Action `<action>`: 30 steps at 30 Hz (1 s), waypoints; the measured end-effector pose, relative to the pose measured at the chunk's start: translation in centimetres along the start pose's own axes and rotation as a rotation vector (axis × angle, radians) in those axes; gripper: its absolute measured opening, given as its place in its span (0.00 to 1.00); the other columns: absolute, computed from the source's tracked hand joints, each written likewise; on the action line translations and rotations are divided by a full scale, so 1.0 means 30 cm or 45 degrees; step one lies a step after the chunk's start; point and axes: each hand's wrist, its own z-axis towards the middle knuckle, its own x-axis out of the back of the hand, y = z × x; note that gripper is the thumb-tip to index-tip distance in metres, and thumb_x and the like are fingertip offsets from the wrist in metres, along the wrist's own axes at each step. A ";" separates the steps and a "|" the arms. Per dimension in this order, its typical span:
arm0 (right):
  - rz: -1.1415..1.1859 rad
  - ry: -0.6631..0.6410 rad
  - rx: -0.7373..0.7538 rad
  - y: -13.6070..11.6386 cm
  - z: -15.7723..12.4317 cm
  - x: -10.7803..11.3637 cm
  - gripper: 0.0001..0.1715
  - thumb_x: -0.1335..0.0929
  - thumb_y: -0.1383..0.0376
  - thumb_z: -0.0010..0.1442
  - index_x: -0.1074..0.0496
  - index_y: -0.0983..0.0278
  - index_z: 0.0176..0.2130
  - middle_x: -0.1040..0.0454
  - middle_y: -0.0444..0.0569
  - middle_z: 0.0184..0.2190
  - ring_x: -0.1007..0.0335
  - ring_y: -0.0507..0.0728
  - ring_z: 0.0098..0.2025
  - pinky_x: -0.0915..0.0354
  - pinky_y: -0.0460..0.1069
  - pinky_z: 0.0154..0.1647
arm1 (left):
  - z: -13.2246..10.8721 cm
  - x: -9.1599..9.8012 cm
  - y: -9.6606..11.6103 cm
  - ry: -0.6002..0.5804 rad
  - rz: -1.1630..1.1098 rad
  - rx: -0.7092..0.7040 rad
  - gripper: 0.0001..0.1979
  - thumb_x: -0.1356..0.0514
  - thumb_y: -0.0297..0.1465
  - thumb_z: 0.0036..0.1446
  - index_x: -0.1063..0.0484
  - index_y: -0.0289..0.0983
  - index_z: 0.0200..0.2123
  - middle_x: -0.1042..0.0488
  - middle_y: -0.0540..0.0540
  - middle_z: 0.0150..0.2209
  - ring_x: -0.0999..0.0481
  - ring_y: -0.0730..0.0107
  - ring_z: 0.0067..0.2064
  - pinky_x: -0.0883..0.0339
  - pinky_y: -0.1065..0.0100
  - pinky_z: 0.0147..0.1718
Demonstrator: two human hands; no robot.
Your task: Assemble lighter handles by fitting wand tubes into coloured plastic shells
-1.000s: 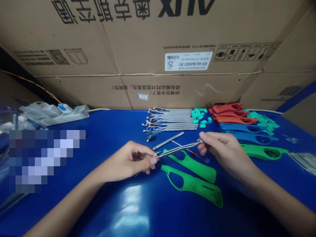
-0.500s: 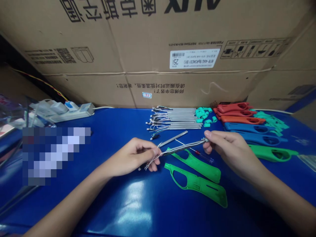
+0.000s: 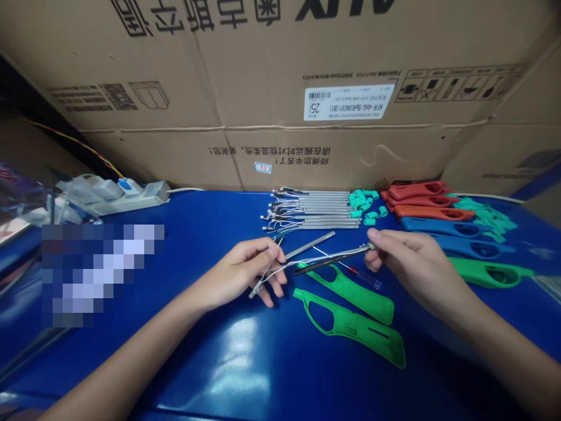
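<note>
My right hand (image 3: 405, 254) pinches the grey end of a thin wired part, from which a dark rod (image 3: 326, 264) points left. Thin pale wires (image 3: 302, 261) run from that end to my left hand (image 3: 245, 266), whose thumb and forefinger are closed on them while its other fingers hang loose. A small grey connector (image 3: 255, 290) dangles under the left fingers. Just behind lies a silver metal tube (image 3: 311, 245), its near end hidden by the left hand. Below the wires are two green lighter-shaped shell halves (image 3: 372, 342) and a screwdriver (image 3: 367, 279) with a clear handle.
Several metal tubes with wires (image 3: 324, 209) lie in a row at the back, beside turquoise caps (image 3: 362, 200). Red, orange, blue (image 3: 442, 227) and green shells stand to the right. A power strip (image 3: 149, 196) is at left. A large cardboard box (image 3: 263, 105) walls off the back.
The wires have come apart from the dark rod, which now hangs below them. My left fingers have spread, and the grey connector shows beneath them. My right hand keeps its pinch.
</note>
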 end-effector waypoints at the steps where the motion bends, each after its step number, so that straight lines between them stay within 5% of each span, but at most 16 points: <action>1: 0.002 0.003 0.000 -0.001 0.000 0.000 0.26 0.29 0.46 0.55 0.26 0.64 0.21 0.29 0.45 0.20 0.34 0.52 0.25 0.41 0.48 0.30 | 0.001 -0.001 -0.001 0.005 0.001 -0.003 0.14 0.44 0.42 0.62 0.35 0.36 0.36 0.25 0.46 0.29 0.21 0.64 0.28 0.25 0.65 0.22; 16: 0.022 -0.034 0.024 0.000 0.000 0.005 0.24 0.30 0.49 0.58 0.27 0.64 0.22 0.29 0.44 0.21 0.33 0.52 0.26 0.39 0.48 0.32 | -0.006 0.009 0.011 -0.069 0.236 -0.122 0.06 0.38 0.32 0.58 0.28 0.35 0.35 0.26 0.49 0.28 0.26 0.74 0.28 0.33 0.76 0.23; 24: 0.068 -0.093 0.027 -0.002 0.000 0.003 0.21 0.30 0.50 0.58 0.26 0.64 0.25 0.29 0.45 0.23 0.32 0.53 0.28 0.38 0.49 0.33 | -0.010 -0.002 0.019 0.017 0.337 -0.094 0.10 0.35 0.36 0.54 0.30 0.35 0.33 0.30 0.52 0.23 0.33 0.77 0.23 0.39 0.77 0.19; 30: 0.016 -0.144 0.041 -0.036 -0.002 -0.001 0.22 0.31 0.49 0.57 0.27 0.64 0.24 0.29 0.45 0.22 0.32 0.53 0.27 0.37 0.48 0.31 | -0.012 -0.007 0.005 0.008 0.426 -0.113 0.12 0.37 0.38 0.57 0.27 0.37 0.41 0.32 0.54 0.23 0.34 0.77 0.23 0.40 0.77 0.21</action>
